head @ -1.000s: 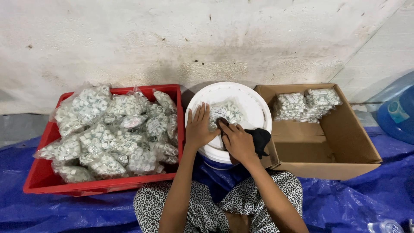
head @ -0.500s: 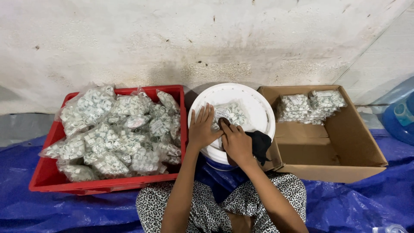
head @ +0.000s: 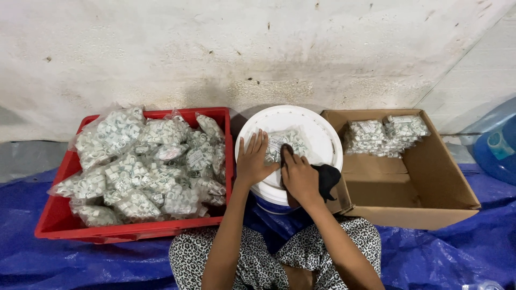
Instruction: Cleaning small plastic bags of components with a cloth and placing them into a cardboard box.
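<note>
A clear plastic bag of small white rings [head: 283,143] lies flat on the white lid of a bucket [head: 317,126] in front of me. My left hand [head: 251,159] rests flat on the bag's left end, fingers spread. My right hand [head: 299,177] presses on the bag's near edge and grips a black cloth [head: 328,179] that hangs off the lid's near right side.
A red crate [head: 59,215] heaped with several similar bags stands at left. An open cardboard box [head: 430,188] at right holds a few bags in its far end. Blue tarp [head: 446,252] covers the floor. A blue container [head: 497,147] sits far right. A white wall is behind.
The view has shifted slightly. Both hands stay on the bag on the lid, with the right hand moved a little over it.
</note>
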